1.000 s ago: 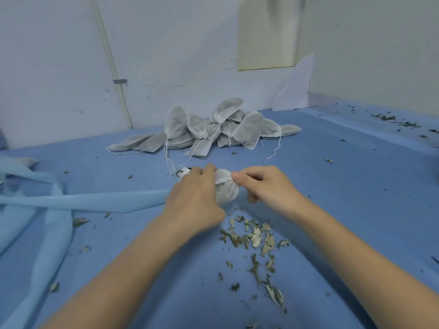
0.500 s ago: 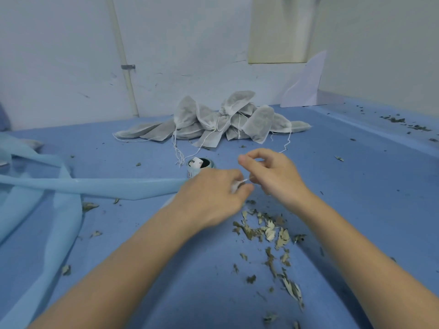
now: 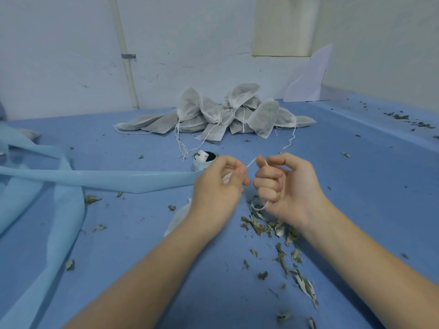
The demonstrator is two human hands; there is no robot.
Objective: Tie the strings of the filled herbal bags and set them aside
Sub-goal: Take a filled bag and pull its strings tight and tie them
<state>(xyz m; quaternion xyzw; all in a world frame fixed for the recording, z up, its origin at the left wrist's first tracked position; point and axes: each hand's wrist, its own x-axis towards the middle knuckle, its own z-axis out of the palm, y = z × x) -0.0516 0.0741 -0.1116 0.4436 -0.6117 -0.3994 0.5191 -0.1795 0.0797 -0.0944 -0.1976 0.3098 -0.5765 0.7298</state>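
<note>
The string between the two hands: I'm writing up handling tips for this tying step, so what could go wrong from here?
1. The string looks thin and taut between the left hand and right hand; a hard pull might snap it.
2. The bag lies mostly hidden under the left forearm, so a loose closure could go unnoticed.
3. Loose herb pieces lie right below the hands and might catch in the knot.
</note>
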